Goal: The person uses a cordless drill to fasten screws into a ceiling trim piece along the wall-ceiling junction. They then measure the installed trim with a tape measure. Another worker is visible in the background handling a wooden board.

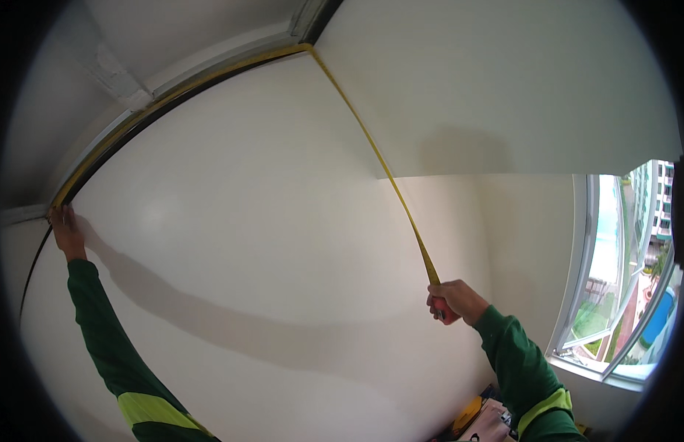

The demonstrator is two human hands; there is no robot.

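Observation:
My right hand (460,298) grips a tape measure (446,312) with a red case, at chest side in front of the wall. Its yellow blade (368,134) is drawn out, rising to the top corner and bending there. From the bend it runs left along a dark strip (195,87) where wall meets ceiling. At the far left my left hand (67,232) is raised, its fingers closed on the blade's end against that strip. The fingertips are partly hidden, so the exact hold is hard to see. Both arms wear green sleeves with lime bands.
A large white wall (268,221) fills the middle. A lower ceiling section (519,81) juts out at upper right. On the right an open window (607,265) looks out on buildings and a pool. Yellow and pink items (474,418) lie at lower right.

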